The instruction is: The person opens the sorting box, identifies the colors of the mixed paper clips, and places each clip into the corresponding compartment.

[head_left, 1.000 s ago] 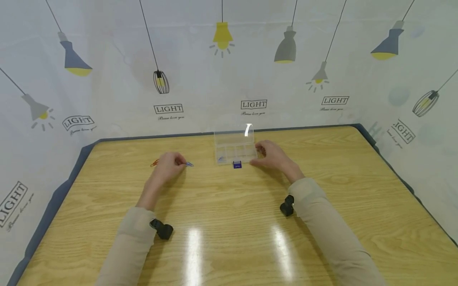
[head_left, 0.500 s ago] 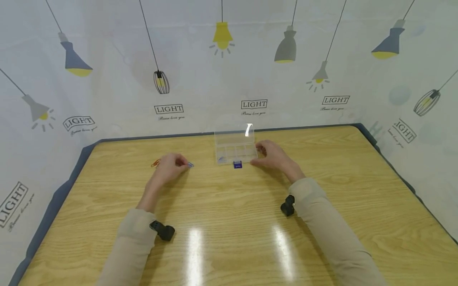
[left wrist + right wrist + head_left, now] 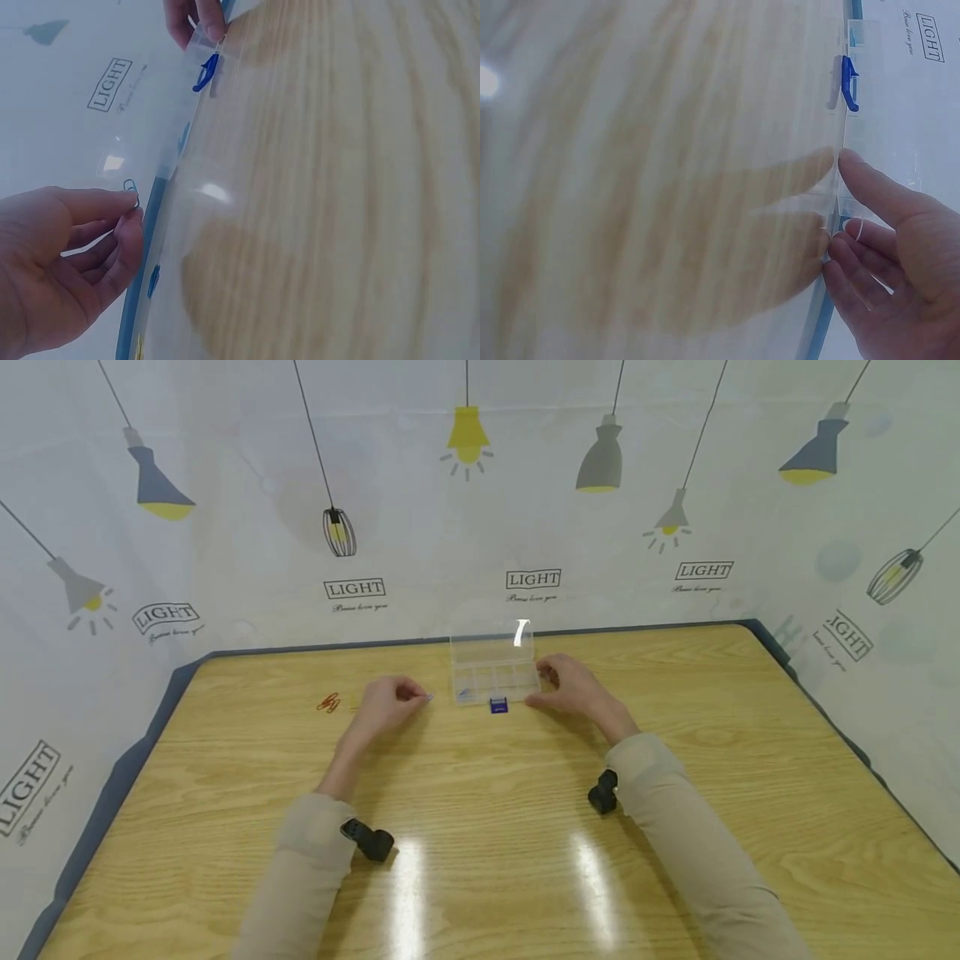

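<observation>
My left hand [image 3: 388, 703] pinches a blue paper clip [image 3: 130, 186] between thumb and fingertip, off the table and left of a clear compartment box [image 3: 517, 677]. The box stands near the table's back edge with its transparent lid raised. Blue paper clips [image 3: 465, 694] lie in its front left compartment; how many is hard to tell. A dark blue latch [image 3: 498, 705] hangs at the front. My right hand [image 3: 573, 687] holds the box's right end, thumb at the front corner and fingers bent by the side, as the right wrist view shows too.
Red paper clips [image 3: 327, 702] lie on the wooden table [image 3: 487, 793] left of my left hand. The left wrist view shows another blue paper clip [image 3: 154, 281] and a yellow piece [image 3: 139, 346] on the table. A printed curtain [image 3: 420, 527] stands behind the back edge.
My left hand has lifted the blue paper clip and moved right toward the box, leaving the red clips in fuller view. My right hand and the box stay in place.
</observation>
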`<state>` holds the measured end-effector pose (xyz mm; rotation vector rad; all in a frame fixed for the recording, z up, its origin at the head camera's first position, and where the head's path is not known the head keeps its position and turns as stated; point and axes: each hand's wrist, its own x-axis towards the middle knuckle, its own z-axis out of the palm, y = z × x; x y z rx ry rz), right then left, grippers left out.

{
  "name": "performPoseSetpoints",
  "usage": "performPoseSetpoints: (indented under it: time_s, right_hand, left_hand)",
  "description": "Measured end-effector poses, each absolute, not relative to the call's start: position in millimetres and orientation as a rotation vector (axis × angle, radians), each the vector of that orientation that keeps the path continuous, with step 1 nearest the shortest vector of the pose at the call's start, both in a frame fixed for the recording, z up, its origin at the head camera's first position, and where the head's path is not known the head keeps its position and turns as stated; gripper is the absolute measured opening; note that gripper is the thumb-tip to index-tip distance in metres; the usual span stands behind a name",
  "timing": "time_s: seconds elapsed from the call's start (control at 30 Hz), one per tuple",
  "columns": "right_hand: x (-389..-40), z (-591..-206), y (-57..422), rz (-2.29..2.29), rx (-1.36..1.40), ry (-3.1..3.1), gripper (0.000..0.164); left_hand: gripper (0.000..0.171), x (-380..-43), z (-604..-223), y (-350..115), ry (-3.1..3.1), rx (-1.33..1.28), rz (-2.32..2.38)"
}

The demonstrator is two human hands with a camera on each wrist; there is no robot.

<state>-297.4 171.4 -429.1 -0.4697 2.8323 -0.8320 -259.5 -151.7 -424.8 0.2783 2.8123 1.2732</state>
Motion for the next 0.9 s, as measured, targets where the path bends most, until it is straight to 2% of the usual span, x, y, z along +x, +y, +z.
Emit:
performPoseSetpoints:
  time_s: [0.57,0.9]
  right_hand:
    - [-298.2,-431.5,171.2,-0.841,-0.457,2.838,0.069]
    - [-298.8,-431.1,171.5,-0.842,-0.463,2.836,0.068]
  left_hand:
    - [0.013,-272.4,-419.8,-97.8,2.805,0.148,1.436]
    - [0.012,-275.0,-422.8,-89.4,2.739,0.130,1.496]
